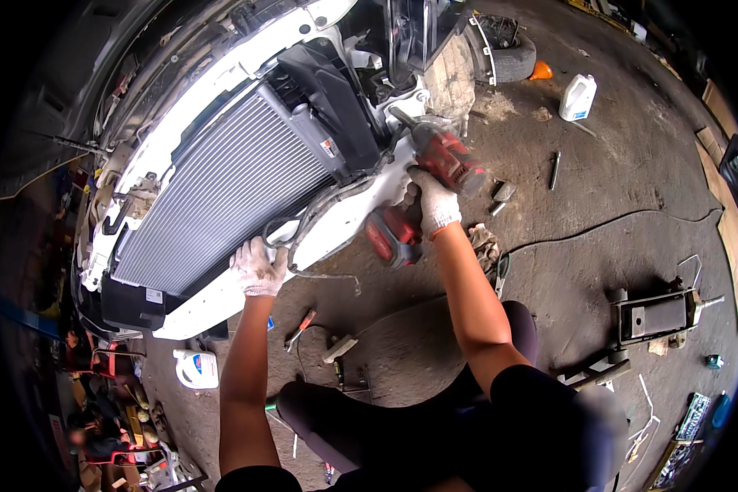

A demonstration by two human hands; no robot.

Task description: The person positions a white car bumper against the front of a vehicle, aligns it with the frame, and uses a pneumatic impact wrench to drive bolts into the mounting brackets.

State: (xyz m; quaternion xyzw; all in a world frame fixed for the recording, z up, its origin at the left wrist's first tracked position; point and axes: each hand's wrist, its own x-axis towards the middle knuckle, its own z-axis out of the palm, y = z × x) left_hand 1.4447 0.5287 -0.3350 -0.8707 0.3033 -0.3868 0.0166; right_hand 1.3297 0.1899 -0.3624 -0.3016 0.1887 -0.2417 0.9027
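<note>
My right hand (435, 199), in a white knit glove, is closed around the grip of a red and black cordless impact wrench (447, 157). The tool's nose points up and left at the right end of the white front crossmember (336, 225) of a car; where its socket meets the part is hard to make out. My left hand (258, 268), gloved too, curls over that crossmember below the radiator (221, 189), close to a dark hose (303, 225). Its fingertips are partly hidden. A black plastic duct (336, 102) stands beside the radiator.
A white jug (579, 97) stands at the far right, another jug (196, 369) at the lower left. Red-handled pliers (301, 330) lie on the floor below the car. A black cable (607, 221) crosses the floor. Further right are a floor jack (652, 318) and a socket set (694, 416).
</note>
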